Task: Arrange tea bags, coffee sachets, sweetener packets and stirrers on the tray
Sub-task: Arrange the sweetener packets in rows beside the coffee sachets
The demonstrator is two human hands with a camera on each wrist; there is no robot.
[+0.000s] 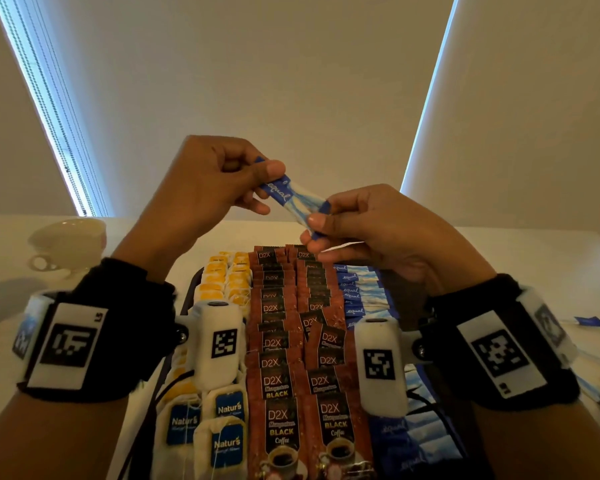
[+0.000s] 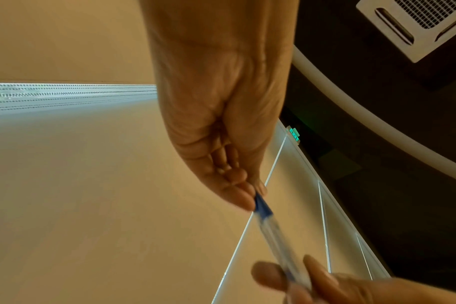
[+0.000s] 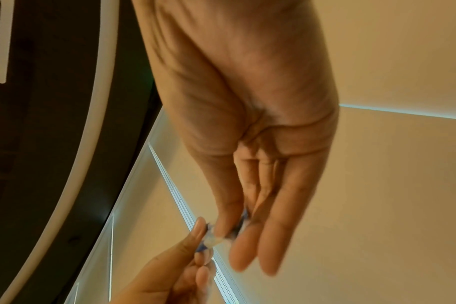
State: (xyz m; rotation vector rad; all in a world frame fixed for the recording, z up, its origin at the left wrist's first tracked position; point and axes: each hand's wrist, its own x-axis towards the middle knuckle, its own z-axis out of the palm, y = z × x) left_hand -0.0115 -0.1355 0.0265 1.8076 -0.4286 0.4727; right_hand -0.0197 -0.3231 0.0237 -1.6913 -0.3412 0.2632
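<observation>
An Equal sweetener packet (image 1: 293, 195) hangs in the air above the far end of the tray (image 1: 192, 289), well clear of it, with its long axis slanting from upper left down to lower right. The left hand (image 1: 208, 188) pinches the upper end between thumb and forefinger, the other fingers curled in; the right hand (image 1: 378, 230) pinches the lower end the same way (its remaining fingers look straighter in the right wrist view). Neither hand is nearer: each holds one end. On the tray the blue sweetener row (image 1: 355, 292) lies along the right side, just beside the D2X coffee sachets (image 1: 291, 358), with the tea bags (image 1: 219, 424) on their left. The packet's likely place is that blue row, almost straight below the right hand, so I judge that hand better set to lower it once the left lets go.
</observation>
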